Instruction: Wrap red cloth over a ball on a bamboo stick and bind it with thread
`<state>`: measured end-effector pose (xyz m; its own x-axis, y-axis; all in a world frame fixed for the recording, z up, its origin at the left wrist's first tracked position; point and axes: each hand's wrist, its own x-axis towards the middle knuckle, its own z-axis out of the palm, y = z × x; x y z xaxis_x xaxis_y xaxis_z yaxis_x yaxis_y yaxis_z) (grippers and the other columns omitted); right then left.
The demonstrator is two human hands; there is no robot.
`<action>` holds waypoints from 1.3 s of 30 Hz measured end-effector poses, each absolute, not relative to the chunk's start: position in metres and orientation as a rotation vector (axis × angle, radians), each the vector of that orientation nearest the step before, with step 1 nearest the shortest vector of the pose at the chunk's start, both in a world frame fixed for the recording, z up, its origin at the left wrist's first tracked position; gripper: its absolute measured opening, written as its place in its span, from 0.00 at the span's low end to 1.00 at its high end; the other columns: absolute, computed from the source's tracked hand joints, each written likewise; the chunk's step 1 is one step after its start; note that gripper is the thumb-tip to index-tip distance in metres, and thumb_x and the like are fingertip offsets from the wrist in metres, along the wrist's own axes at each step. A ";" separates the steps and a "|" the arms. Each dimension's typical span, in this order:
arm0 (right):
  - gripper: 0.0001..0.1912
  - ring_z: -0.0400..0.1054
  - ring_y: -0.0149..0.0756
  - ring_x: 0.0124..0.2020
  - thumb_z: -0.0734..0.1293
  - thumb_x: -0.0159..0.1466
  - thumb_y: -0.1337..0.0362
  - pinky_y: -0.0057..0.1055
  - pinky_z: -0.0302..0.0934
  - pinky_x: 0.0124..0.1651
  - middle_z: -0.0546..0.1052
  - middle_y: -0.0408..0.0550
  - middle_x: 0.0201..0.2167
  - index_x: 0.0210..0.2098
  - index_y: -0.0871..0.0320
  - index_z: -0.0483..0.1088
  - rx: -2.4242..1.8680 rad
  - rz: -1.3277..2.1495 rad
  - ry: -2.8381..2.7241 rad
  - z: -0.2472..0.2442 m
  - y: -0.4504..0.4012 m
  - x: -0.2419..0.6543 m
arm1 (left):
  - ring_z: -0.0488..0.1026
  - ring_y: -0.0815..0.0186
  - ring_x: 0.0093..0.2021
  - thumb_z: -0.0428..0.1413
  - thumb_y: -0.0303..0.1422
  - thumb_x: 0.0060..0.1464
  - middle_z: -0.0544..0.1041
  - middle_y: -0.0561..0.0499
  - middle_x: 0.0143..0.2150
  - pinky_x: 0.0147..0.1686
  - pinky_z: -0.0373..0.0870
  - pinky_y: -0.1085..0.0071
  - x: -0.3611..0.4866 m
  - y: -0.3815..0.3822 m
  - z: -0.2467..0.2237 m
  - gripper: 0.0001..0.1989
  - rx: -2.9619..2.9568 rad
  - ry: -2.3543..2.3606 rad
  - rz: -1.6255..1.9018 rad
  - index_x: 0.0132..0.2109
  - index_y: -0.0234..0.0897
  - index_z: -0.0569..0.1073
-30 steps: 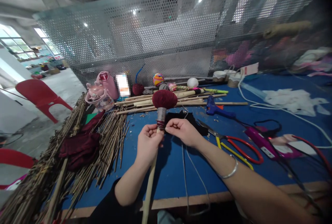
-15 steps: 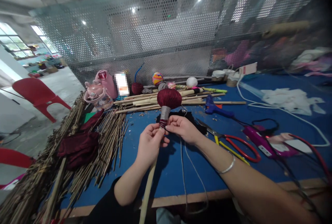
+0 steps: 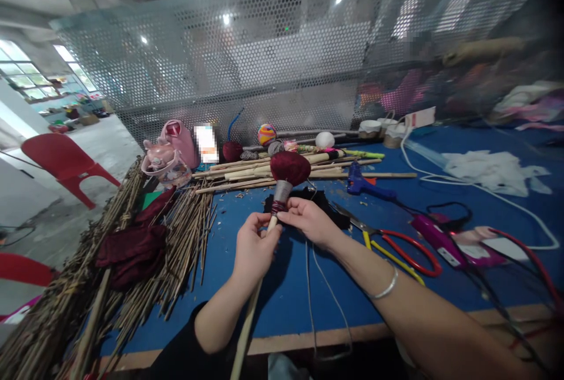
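A pale wooden stick [image 3: 249, 321] slants up from the lower edge, tipped by a round dark-red fabric head [image 3: 291, 168]. Grey cord [image 3: 282, 192] is wound closely around its neck, with dark-red fabric bunched just below. My left hand [image 3: 258, 245] is closed around the stick under that neck. My right hand [image 3: 308, 221] pinches at the bunched fabric from the right side; its fingertips partly hide what they hold. A loose length of grey cord [image 3: 309, 292] hangs below my right hand toward the table edge.
Thin twigs [image 3: 176, 251] and dark-red cloth [image 3: 132, 254] lie left. Scissors [image 3: 409, 248], a blue glue gun [image 3: 368, 183] and a purple device [image 3: 453, 245] with cables lie right. Behind are wooden sticks [image 3: 247, 171], a pink basket [image 3: 170, 171] and a perforated metal screen [image 3: 264, 57].
The stick has turned slightly and its red head has shifted a little right. My left fingers have drawn in around the stick, while my right hand stays at the neck.
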<state>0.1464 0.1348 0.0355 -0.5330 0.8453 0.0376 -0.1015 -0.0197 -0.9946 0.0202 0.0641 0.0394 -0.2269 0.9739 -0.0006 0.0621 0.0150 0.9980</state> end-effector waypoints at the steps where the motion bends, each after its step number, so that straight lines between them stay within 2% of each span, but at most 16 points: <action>1: 0.14 0.56 0.23 0.19 0.69 0.52 0.57 0.23 0.48 0.24 0.67 0.38 0.19 0.30 0.62 0.66 -0.823 1.600 -1.566 0.035 0.136 0.147 | 0.59 0.78 0.14 0.57 0.36 0.46 0.69 0.56 0.26 0.09 0.56 0.82 0.019 0.065 0.039 0.13 1.119 1.430 1.337 0.38 0.35 0.65; 4: 0.13 0.52 0.23 0.19 0.68 0.53 0.57 0.24 0.44 0.23 0.64 0.37 0.16 0.27 0.62 0.67 -0.861 1.488 -1.693 0.037 0.135 0.150 | 0.59 0.78 0.14 0.58 0.36 0.45 0.70 0.56 0.26 0.10 0.55 0.81 0.015 0.068 0.040 0.13 1.072 1.450 1.349 0.37 0.35 0.66; 7: 0.13 0.52 0.23 0.19 0.68 0.52 0.58 0.24 0.44 0.22 0.65 0.39 0.17 0.26 0.63 0.69 -0.847 1.492 -1.695 0.041 0.133 0.149 | 0.60 0.77 0.15 0.58 0.36 0.45 0.72 0.55 0.27 0.12 0.55 0.80 0.013 0.068 0.039 0.13 1.087 1.466 1.357 0.37 0.35 0.67; 14: 0.13 0.36 0.19 0.13 0.71 0.49 0.59 0.22 0.29 0.15 0.52 0.31 0.11 0.27 0.61 0.67 -0.795 1.966 -1.246 0.044 0.130 0.148 | 0.63 0.75 0.21 0.57 0.32 0.45 0.74 0.53 0.30 0.21 0.59 0.79 0.013 0.065 0.035 0.09 1.318 1.521 1.353 0.36 0.35 0.72; 20: 0.12 0.38 0.18 0.12 0.71 0.49 0.59 0.22 0.30 0.14 0.53 0.31 0.11 0.25 0.61 0.67 -0.858 1.920 -1.272 0.039 0.130 0.146 | 0.63 0.76 0.19 0.57 0.33 0.46 0.74 0.52 0.30 0.20 0.59 0.79 0.008 0.067 0.037 0.11 1.248 1.557 1.361 0.38 0.34 0.71; 29: 0.12 0.41 0.19 0.11 0.70 0.50 0.58 0.22 0.33 0.13 0.55 0.32 0.10 0.26 0.61 0.67 -0.840 1.853 -1.363 0.035 0.132 0.144 | 0.60 0.79 0.15 0.59 0.34 0.44 0.72 0.54 0.29 0.13 0.56 0.81 0.010 0.066 0.044 0.13 1.105 1.489 1.410 0.37 0.35 0.68; 34: 0.14 0.39 0.19 0.11 0.70 0.50 0.58 0.22 0.32 0.13 0.54 0.31 0.11 0.26 0.60 0.64 -0.775 1.856 -1.325 0.035 0.133 0.143 | 0.65 0.76 0.16 0.60 0.37 0.43 0.72 0.54 0.29 0.12 0.60 0.80 0.012 0.066 0.048 0.17 0.986 1.354 1.397 0.39 0.34 0.67; 39: 0.16 0.42 0.19 0.11 0.69 0.52 0.59 0.21 0.31 0.13 0.66 0.35 0.16 0.36 0.58 0.63 -0.639 1.917 -1.327 0.036 0.135 0.142 | 0.67 0.76 0.17 0.58 0.39 0.45 0.74 0.51 0.30 0.15 0.64 0.79 0.016 0.065 0.051 0.17 0.944 1.122 1.324 0.39 0.32 0.67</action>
